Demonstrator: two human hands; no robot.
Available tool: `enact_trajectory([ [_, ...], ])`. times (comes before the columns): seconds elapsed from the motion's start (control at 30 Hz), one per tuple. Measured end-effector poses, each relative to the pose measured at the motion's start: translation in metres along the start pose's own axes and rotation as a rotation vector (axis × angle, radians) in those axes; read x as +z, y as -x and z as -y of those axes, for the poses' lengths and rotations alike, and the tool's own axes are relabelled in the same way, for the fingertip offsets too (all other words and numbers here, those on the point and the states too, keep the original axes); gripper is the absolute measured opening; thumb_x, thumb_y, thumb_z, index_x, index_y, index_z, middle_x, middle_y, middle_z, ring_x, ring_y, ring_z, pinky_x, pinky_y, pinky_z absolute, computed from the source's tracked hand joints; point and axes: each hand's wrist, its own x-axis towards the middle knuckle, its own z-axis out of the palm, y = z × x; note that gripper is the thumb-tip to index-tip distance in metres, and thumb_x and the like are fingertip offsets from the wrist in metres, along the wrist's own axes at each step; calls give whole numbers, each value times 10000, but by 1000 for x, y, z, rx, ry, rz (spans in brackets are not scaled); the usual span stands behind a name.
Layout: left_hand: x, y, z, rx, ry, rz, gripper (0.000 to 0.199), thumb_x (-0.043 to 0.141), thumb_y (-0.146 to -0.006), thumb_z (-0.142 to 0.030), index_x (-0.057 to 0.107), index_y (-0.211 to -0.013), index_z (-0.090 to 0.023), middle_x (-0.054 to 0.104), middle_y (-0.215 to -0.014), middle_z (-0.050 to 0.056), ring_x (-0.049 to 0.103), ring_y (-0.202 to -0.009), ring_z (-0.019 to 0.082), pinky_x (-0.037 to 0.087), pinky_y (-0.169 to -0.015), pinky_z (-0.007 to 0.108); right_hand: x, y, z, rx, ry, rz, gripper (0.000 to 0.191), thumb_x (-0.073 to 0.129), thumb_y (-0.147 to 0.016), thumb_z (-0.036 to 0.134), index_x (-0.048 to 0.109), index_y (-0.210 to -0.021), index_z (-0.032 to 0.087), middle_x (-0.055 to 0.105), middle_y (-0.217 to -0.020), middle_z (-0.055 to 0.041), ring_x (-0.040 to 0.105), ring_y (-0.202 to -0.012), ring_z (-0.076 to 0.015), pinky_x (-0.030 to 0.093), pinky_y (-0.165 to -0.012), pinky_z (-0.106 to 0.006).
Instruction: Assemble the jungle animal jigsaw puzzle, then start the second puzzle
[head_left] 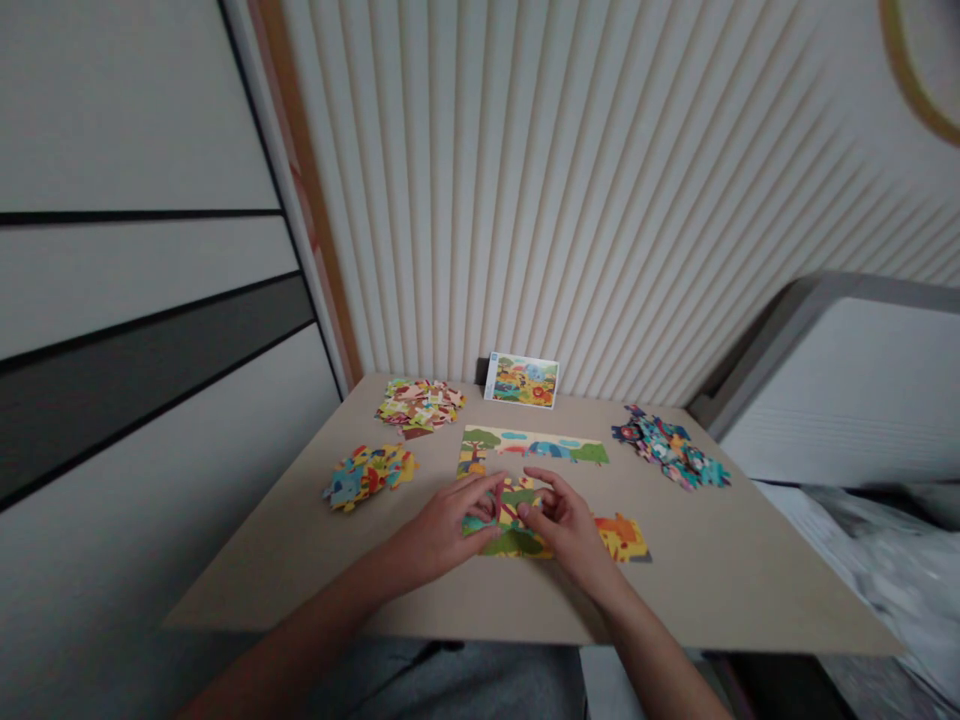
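My left hand (455,522) is over the left part of a partly joined jigsaw puzzle (551,450). Between its thumb and fingers is a reddish puzzle piece (499,500), seen almost edge-on. Just to the right, my right hand (564,522) hovers with its thumb and index finger apart and the other fingers curled; I see nothing between them. Joined pieces form a top strip with trees and a blue animal, a left side and a green lower part. Both hands hide some of the middle. A yellow-orange puzzle section (621,538) lies right of my right hand.
A puzzle box (523,381) with an animal picture leans at the table's back edge. Loose piece piles lie around: a pink-and-green pile (420,404), a yellow-and-blue pile (369,475) and a dark teal pile (671,447). A pleated curtain (480,200) hangs behind the table (720,590).
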Motion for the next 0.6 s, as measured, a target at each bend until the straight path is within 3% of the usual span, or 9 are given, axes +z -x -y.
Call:
enact_trajectory([
  [0.1, -28, -11, 8, 35, -340, 0, 465, 561, -980, -277, 542, -1444, -247, 635, -1385, 93, 623, -1247, 252, 476, -1101, 430, -31, -8, 5, -64, 136, -121, 570, 725, -871, 556, 644, -1311, 203, 569, -746, 22, 529, -685, -160, 433, -630, -278],
  [0.17, -49, -6, 15, -25, -510, 21, 323, 557, -974, -289, 658, -1268, -200, 700, -1209, 108, 653, -1150, 278, 475, -1060, 449, -54, -13, 8, -67, 213, -174, 615, 714, -869, 577, 648, -1337, 183, 570, -734, 21, 515, -668, -157, 427, -624, -282],
  [0.23, -63, 10, 21, -113, -537, 88, 291, 580, -962, -346, 689, -1184, -193, 712, -1063, 84, 672, -1027, 262, 501, -975, 408, -70, -15, 7, -25, 268, -140, 657, 714, -865, 581, 644, -1363, 159, 552, -695, 30, 491, -632, -147, 390, -580, -268],
  [0.3, -68, 31, 25, -161, -487, 166, 375, 658, -907, -405, 683, -1227, -211, 698, -1092, 71, 663, -1032, 255, 501, -952, 376, -75, -14, 4, 17, 311, -47, 653, 729, -853, 567, 664, -1349, 147, 540, -664, 37, 468, -605, -135, 357, -550, -253],
  [0.47, -57, 67, 29, -206, -394, 248, 671, 819, -740, -402, 626, -1366, -257, 608, -1293, 77, 592, -1164, 270, 440, -1065, 383, -39, -2, -3, 43, 390, 252, 447, 691, -895, 449, 749, -1248, 183, 657, -706, 6, 490, -595, -128, 360, -521, -228],
  [0.6, -55, 68, 29, -262, -350, 263, 538, 800, -735, -349, 666, -1248, -257, 583, -1241, 58, 582, -1120, 256, 456, -1026, 371, -11, 0, -4, -94, 526, 312, 365, 650, -918, 326, 757, -1255, 236, 776, -961, -54, 639, -765, -198, 517, -712, -313],
])
